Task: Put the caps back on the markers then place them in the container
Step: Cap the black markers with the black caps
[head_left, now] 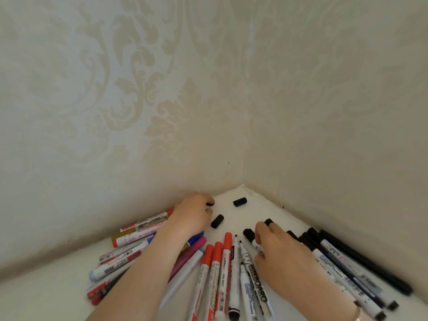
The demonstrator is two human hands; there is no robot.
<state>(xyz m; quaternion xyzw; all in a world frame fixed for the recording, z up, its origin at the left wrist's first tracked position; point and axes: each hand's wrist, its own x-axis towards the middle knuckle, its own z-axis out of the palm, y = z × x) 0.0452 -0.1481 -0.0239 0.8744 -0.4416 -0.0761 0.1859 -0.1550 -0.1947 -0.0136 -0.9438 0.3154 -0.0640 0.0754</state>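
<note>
Several whiteboard markers lie fanned out on a white surface in a wall corner: red-capped ones [217, 256], uncapped black-tipped ones [240, 253] and black-capped ones [342, 258] at the right. Two loose black caps [217, 221] [240, 202] lie near the corner. My left hand [192, 216] reaches toward the corner, its fingertips pinched on a small black cap [211, 203]. My right hand [278, 249] rests over the black markers, fingers curled around a capped black marker [251, 237]. No container is in view.
Patterned cream wallpaper walls [162, 112] meet in a corner right behind the caps. More markers, red, blue, pink and gold [129, 239], lie piled at the left under my left forearm.
</note>
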